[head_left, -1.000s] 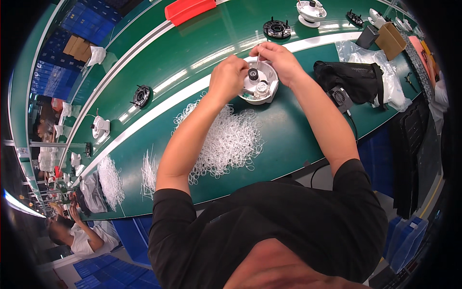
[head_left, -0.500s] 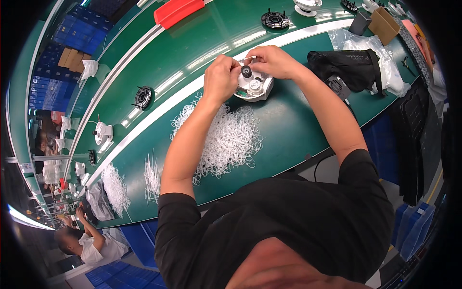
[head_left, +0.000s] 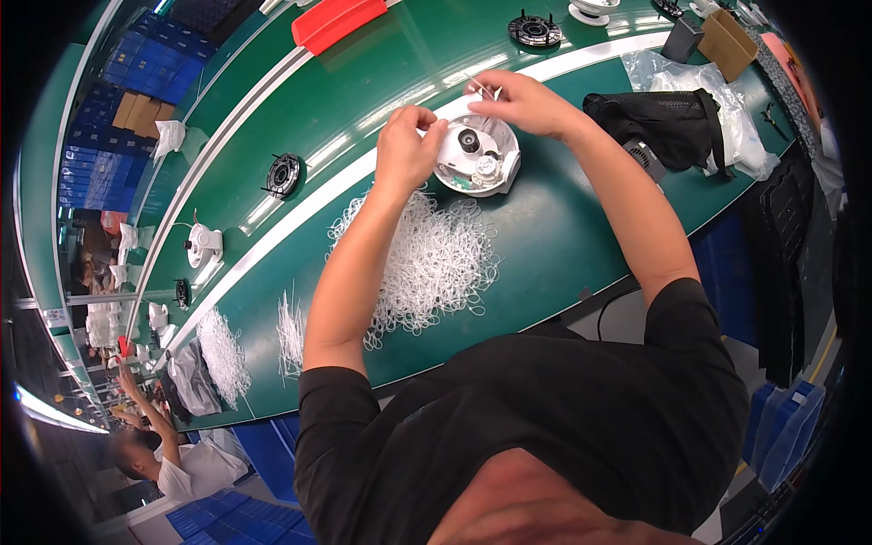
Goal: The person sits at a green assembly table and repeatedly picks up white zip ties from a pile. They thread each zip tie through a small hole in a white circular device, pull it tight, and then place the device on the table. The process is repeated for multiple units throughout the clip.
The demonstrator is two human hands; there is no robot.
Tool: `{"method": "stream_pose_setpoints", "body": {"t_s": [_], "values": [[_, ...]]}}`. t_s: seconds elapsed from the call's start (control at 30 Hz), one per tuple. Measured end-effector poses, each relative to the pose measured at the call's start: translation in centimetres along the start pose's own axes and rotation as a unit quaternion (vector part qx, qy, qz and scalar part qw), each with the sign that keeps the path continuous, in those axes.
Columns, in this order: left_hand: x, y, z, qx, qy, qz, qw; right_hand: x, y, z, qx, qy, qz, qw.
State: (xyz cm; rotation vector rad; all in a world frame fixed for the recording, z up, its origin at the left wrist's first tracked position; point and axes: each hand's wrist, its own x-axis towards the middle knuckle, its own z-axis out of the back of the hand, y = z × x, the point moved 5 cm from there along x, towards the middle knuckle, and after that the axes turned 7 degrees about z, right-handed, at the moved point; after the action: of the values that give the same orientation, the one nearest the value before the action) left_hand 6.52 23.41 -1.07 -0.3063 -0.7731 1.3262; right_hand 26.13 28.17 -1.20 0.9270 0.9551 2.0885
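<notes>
A round white camera housing (head_left: pixel 507 170) with a black lens (head_left: pixel 469 140) sits on the green bench in front of me. My left hand (head_left: pixel 409 147) is closed at the housing's left edge, its thumb against the rim. Just above the far rim, my right hand (head_left: pixel 516 102) pinches a thin white strand (head_left: pixel 479 86); its fingertips are partly blurred. Nearer to me, beside my left forearm, spreads a big heap of thin white loops (head_left: pixel 436 263).
Black rings (head_left: pixel 283 175) and white camera parts (head_left: pixel 203 243) stand on the green line beyond a white rail. A red bin (head_left: pixel 338 23) is at the far side. To the right lie a black mesh bag (head_left: pixel 649 127) and clear plastic. A co-worker (head_left: pixel 186 465) sits at left.
My right hand has lifted away from the housing to its far side, a strand in its fingers. My left hand has shifted slightly left. The parts on the line have moved rightward.
</notes>
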Motion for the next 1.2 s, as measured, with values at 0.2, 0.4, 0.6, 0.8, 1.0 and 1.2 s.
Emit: {"method": "stream_pose_setpoints", "body": {"t_s": [0.2, 0.4, 0.6, 0.8, 1.0, 1.2], "values": [[0.4, -1.3, -3.7, -0.234, 0.267, 0.265, 0.897, -2.2, -7.3, 5.8, 0.189, -0.262, -0.142, 0.936], [6.5, -1.0, -2.5, -0.375, 0.147, 0.296, 0.866, -3.1, -7.1, 5.2, 0.038, -0.27, -0.091, 0.958], [15.1, 3.5, -5.9, -0.471, -0.015, 0.345, 0.811, -2.7, -6.5, 7.0, 0.016, -0.261, -0.059, 0.963], [15.0, 5.1, -7.7, -0.477, -0.013, 0.357, 0.803, -3.3, -9.0, 7.1, 0.013, -0.257, -0.079, 0.963], [5.2, -3.6, -7.8, -0.07, 0.294, 0.126, 0.945, -3.0, -12.5, 7.9, 0.022, -0.254, -0.068, 0.965], [-0.1, -5.3, -9.8, 0.09, 0.345, 0.092, 0.93, -3.5, -12.7, 8.2, -0.031, -0.228, -0.086, 0.969]]}}
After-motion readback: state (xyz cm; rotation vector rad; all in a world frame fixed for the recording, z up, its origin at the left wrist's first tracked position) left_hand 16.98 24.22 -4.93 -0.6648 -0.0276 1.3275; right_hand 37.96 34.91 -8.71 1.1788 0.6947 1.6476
